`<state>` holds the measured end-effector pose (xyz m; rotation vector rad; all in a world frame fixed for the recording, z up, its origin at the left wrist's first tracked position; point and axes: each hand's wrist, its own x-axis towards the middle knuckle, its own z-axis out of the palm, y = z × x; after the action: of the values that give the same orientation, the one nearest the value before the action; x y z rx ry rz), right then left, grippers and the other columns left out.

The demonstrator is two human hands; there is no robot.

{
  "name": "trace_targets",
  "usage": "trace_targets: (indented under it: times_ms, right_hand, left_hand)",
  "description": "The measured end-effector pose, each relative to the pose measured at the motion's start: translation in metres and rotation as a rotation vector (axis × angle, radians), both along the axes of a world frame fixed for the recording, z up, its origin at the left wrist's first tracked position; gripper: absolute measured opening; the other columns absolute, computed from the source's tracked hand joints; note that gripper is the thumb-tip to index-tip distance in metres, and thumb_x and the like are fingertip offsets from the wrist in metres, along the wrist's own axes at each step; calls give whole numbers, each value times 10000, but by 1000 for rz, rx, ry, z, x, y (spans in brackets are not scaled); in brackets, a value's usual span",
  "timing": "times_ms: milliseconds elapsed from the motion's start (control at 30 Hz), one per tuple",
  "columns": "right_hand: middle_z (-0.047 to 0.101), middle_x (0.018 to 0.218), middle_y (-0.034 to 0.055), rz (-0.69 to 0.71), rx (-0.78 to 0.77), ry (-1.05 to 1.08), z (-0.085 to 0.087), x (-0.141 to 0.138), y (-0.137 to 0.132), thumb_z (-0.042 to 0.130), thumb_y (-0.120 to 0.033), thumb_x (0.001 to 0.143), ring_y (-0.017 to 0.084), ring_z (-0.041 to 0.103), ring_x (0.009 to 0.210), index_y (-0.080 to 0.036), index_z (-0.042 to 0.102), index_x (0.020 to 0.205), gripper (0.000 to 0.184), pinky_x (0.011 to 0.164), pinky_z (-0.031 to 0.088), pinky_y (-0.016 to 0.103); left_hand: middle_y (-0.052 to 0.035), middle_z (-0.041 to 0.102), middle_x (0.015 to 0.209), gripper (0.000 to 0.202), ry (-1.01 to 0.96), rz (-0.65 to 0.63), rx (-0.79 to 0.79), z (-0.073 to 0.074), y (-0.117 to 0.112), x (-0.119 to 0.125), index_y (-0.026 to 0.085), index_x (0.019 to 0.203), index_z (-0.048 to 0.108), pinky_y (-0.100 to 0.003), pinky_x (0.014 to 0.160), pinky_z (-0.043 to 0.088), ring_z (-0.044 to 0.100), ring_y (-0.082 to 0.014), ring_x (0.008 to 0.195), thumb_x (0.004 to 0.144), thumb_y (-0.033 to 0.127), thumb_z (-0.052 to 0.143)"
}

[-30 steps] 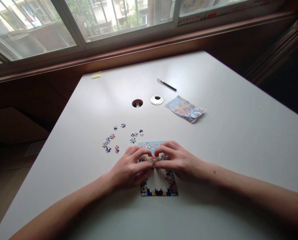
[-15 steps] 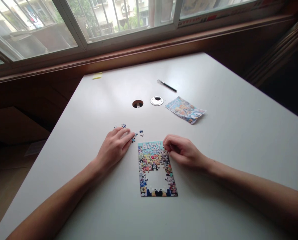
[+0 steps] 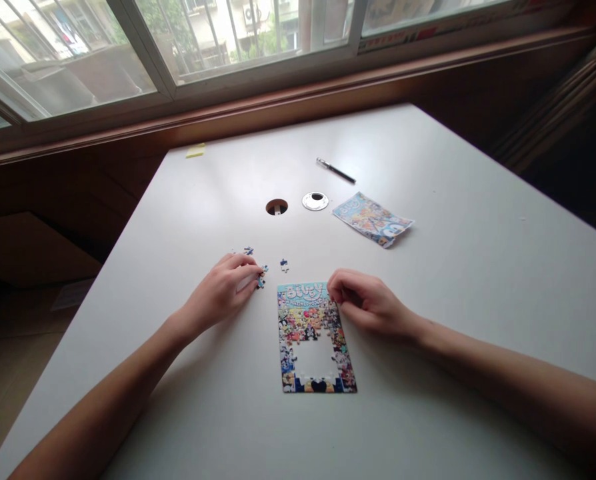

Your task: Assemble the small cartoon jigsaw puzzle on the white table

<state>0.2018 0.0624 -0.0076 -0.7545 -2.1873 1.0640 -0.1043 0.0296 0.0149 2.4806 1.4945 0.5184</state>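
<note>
A partly assembled jigsaw puzzle (image 3: 303,293) with "Bluey" lettering lies flat on the white table, with a gap in its lower middle. My right hand (image 3: 365,300) rests at its upper right edge, fingers curled into a pinch; whatever they may hold is hidden. To the left, my left hand (image 3: 231,283) is lowered to the tabletop, thumb and fingers closed around a few loose puzzle pieces (image 3: 261,277). One blue-and-white piece (image 3: 285,265) lies apart, just above the puzzle. More loose pieces (image 3: 249,251) show beyond my left fingers, partly covered by them.
A creased picture sheet (image 3: 373,220) lies on the table (image 3: 203,427) to the upper right. Behind it are a pen (image 3: 336,171), a round metal cover (image 3: 315,201) and an open cable hole (image 3: 277,207). A yellow sticky note (image 3: 195,151) is at the far left edge.
My left hand has drawn slightly left, and the pieces at its fingertips have shifted with it. My right hand and the puzzle stay in place.
</note>
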Motion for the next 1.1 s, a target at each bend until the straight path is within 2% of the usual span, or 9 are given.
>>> trace_targets:
  times_ms: [300, 500, 800, 900, 1033, 1100]
  right_hand:
    - [505, 731, -6, 0, -12, -2, 0, 1, -1, 439, 10, 683, 119, 400, 628, -189, 494, 753, 219, 581, 335, 253]
    - [499, 729, -9, -1, -20, -2, 0, 0, -1, 442, 8, 683, 118, 401, 624, -189, 486, 749, 212, 578, 332, 254]
    - [497, 731, -9, 1, -23, -4, 0, 0, 0, 439, 11, 685, 118, 399, 625, -190, 485, 750, 216, 578, 330, 255]
    - [496, 731, -8, 3, -26, -4, 0, 0, 0, 439, 12, 685, 120, 401, 628, -190, 487, 751, 217, 580, 333, 257]
    - [497, 731, -8, 1, -29, -12, -1, 0, 0, 443, 11, 688, 118, 397, 621, -191, 485, 754, 217, 577, 331, 257]
    - [500, 734, -7, 0, -26, -12, 0, -1, 0, 444, 11, 689, 119, 402, 624, -192, 481, 751, 216, 578, 334, 256]
  left_hand:
    - [-60, 641, 1183, 341, 105, -8, -38, 14, -1, -5, 253, 1231, 600, -435, 945, 470, 572, -240, 1090, 891, 231, 578]
    - [-44, 671, 1138, 235, 156, 63, 19, 17, 2, -12, 239, 1124, 661, -418, 919, 461, 592, -227, 1047, 933, 250, 526]
    - [-35, 699, 1005, 196, 229, 210, 64, 15, 16, -46, 258, 1034, 716, -391, 841, 457, 579, -240, 952, 912, 303, 568]
    - [-44, 701, 939, 189, 211, 209, 95, 10, 16, -41, 238, 967, 730, -382, 828, 453, 571, -234, 925, 921, 314, 563]
    - [-44, 696, 1003, 221, 151, 130, 134, 2, 9, -17, 256, 1053, 721, -371, 849, 450, 556, -223, 962, 943, 339, 549]
    - [-35, 698, 1012, 206, 167, 97, 154, -2, 5, -6, 273, 1037, 727, -380, 849, 439, 553, -227, 973, 939, 350, 563]
